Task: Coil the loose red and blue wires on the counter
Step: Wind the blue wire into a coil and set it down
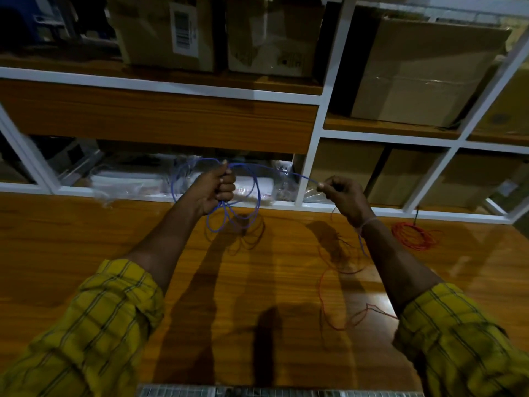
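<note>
My left hand (215, 187) grips a bundle of blue wire (254, 193) loops held above the wooden counter (114, 233). A strand of the blue wire runs right to my right hand (343, 196), which pinches it between thumb and fingers. The wire's tail hangs down past my right wrist. A loose red wire (329, 296) lies in irregular curves on the counter under my right forearm. A coiled red wire (413, 234) lies on the counter at the far right.
White-framed shelves (310, 150) with cardboard boxes (420, 73) stand behind the counter. Plastic bags (137, 179) fill the low shelf behind my hands. A metal grille (257, 392) shows at the near edge.
</note>
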The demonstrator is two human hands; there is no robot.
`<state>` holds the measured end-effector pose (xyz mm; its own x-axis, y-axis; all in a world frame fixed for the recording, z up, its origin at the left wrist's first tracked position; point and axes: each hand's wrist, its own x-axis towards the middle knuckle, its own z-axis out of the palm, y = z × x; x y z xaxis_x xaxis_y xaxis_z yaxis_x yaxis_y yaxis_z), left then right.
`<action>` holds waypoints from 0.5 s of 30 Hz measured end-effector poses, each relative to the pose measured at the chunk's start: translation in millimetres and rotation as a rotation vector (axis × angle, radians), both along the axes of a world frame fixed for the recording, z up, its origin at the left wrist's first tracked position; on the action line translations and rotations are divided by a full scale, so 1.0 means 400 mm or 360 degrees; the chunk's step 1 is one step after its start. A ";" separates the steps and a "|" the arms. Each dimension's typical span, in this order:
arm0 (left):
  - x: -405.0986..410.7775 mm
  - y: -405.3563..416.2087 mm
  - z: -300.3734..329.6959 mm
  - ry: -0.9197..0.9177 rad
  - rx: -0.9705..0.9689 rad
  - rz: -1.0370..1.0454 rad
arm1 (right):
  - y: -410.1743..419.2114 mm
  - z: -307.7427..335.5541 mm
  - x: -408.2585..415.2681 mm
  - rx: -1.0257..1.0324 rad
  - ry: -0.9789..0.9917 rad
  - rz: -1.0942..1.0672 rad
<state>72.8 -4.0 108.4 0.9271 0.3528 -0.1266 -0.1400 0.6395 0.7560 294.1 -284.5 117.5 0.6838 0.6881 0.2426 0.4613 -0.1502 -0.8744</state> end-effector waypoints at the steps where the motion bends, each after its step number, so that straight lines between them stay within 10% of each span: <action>1: -0.005 0.020 -0.008 -0.0076 -0.0127 0.0095 | -0.005 -0.008 0.007 -0.0013 0.0021 -0.0039; 9: -0.042 0.097 -0.046 -0.0315 -0.0724 0.0945 | -0.031 -0.052 0.015 -0.0177 -0.0107 -0.0205; 15: -0.030 0.090 -0.048 -0.0015 -0.0477 0.1263 | -0.044 -0.077 0.012 -0.0452 -0.0346 -0.0208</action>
